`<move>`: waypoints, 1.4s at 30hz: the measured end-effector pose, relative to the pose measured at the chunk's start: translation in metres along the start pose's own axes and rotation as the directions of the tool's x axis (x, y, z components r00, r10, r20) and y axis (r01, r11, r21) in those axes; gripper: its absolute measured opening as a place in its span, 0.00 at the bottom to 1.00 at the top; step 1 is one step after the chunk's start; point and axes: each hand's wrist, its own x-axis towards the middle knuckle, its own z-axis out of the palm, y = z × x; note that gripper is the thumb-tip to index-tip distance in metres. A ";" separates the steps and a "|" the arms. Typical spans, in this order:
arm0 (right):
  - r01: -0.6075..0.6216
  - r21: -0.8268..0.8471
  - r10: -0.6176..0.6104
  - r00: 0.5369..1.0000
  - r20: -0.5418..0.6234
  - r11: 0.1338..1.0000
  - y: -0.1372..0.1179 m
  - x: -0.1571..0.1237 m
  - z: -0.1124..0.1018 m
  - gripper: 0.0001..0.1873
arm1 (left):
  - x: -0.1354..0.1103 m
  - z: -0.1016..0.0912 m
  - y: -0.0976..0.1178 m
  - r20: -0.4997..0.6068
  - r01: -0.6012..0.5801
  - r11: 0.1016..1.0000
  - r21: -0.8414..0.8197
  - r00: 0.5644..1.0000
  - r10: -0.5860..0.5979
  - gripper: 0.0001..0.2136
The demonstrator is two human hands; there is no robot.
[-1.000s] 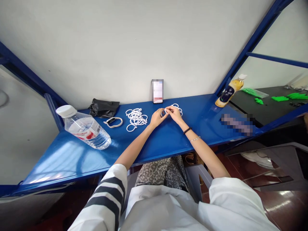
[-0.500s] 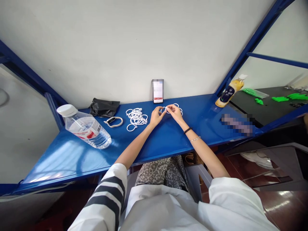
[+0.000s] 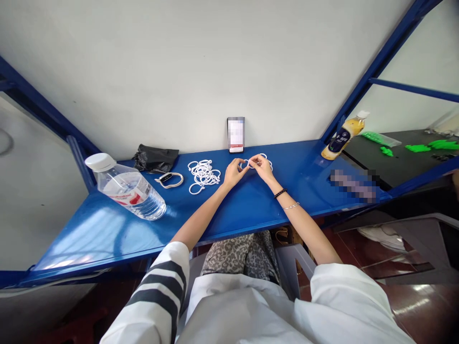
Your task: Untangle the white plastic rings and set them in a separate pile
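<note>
Front tabletop edge [image 3: 236, 231] far from left hand [image 3: 234, 174], right hand [image 3: 263, 168], grips pinched on ring [image 3: 247, 163]

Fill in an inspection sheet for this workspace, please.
Surface: blue table, glossy, reflecting light at left.
Job's things: ring pile left of the hands; more rings partly hidden by the right hand.
Clutter: water bottle, watch, black bag, upright phone, yellow bottle, blurred-out item.
Hands: left hand and right hand together hold a white ring.
Cables: pale cord-like strip below table's left edge.
Surroundings: pale wall, blue frame, dark table with green pieces.
</note>
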 end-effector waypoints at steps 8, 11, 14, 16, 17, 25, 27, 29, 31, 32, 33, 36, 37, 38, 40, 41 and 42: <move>-0.029 0.014 0.029 1.000 -0.009 0.999 -0.002 0.001 0.000 0.18 | 0.000 0.000 0.000 0.002 -0.012 1.000 0.006 1.000 0.012 0.10; -0.033 0.016 0.034 0.999 -0.014 0.999 -0.003 0.001 -0.001 0.18 | -0.001 0.000 0.000 0.000 -0.014 1.000 0.000 1.000 0.014 0.10; -0.024 0.016 0.024 1.000 -0.020 1.000 -0.003 0.000 -0.001 0.17 | -0.002 0.000 0.001 -0.005 -0.014 1.000 -0.010 1.000 0.014 0.10; -0.018 0.006 0.018 0.999 -0.030 1.000 -0.002 0.000 0.000 0.17 | -0.002 0.000 0.002 -0.009 -0.009 1.000 -0.009 1.000 0.009 0.11; -0.017 0.000 0.017 0.999 -0.039 1.000 -0.002 -0.001 0.000 0.17 | -0.001 0.000 0.002 -0.012 -0.007 1.000 -0.007 1.000 0.007 0.11; -0.045 0.067 0.053 0.992 -0.116 0.997 -0.006 -0.001 0.002 0.21 | 0.000 -0.002 0.000 -0.064 0.017 0.998 -0.055 0.998 -0.020 0.11; -0.058 0.097 0.069 0.992 -0.110 0.994 -0.007 -0.001 0.000 0.22 | 0.000 -0.003 0.000 -0.056 0.000 0.998 -0.056 0.998 -0.003 0.10; -0.070 0.113 0.081 0.992 -0.095 0.991 -0.007 -0.001 -0.001 0.23 | 0.000 -0.003 0.001 -0.045 -0.013 0.999 -0.048 0.999 0.011 0.10; -0.083 0.127 0.093 0.992 -0.081 0.989 -0.007 -0.001 0.000 0.24 | 0.000 -0.003 0.001 -0.035 -0.013 0.999 -0.035 0.999 0.012 0.11; -0.091 0.137 0.102 0.992 -0.072 0.986 -0.007 -0.001 0.000 0.24 | 0.000 -0.002 0.001 -0.025 -0.013 1.000 -0.029 1.000 0.012 0.11; -0.103 0.148 0.112 0.992 -0.058 0.984 -0.007 -0.001 0.000 0.24 | 0.000 -0.001 0.000 -0.013 -0.013 1.000 -0.022 1.000 0.013 0.12; -0.141 0.181 0.142 0.990 0.010 0.973 -0.008 -0.002 0.001 0.23 | -0.001 0.001 -0.001 0.009 -0.025 1.000 -0.006 1.000 0.025 0.13; -0.154 0.191 0.151 0.988 0.031 0.969 -0.009 -0.002 0.001 0.22 | -0.001 0.001 -0.002 0.008 -0.030 1.000 -0.004 1.000 0.030 0.13; -0.167 0.201 0.161 0.986 0.049 0.965 -0.010 -0.002 0.001 0.21 | -0.001 0.002 -0.002 0.003 -0.034 0.999 -0.002 0.999 0.034 0.13; -0.189 0.221 0.176 0.981 0.079 0.957 -0.011 -0.003 0.001 0.20 | -0.001 0.003 -0.003 -0.011 -0.038 0.999 0.006 0.999 0.038 0.13; -0.192 0.227 0.176 0.980 0.092 0.955 -0.012 -0.003 0.001 0.19 | -0.002 0.003 -0.003 -0.019 -0.038 0.999 0.012 0.999 0.038 0.14; -0.185 0.227 0.166 0.981 0.101 0.956 -0.013 -0.003 0.000 0.19 | -0.002 0.003 -0.004 -0.025 -0.038 0.999 0.018 0.999 0.038 0.14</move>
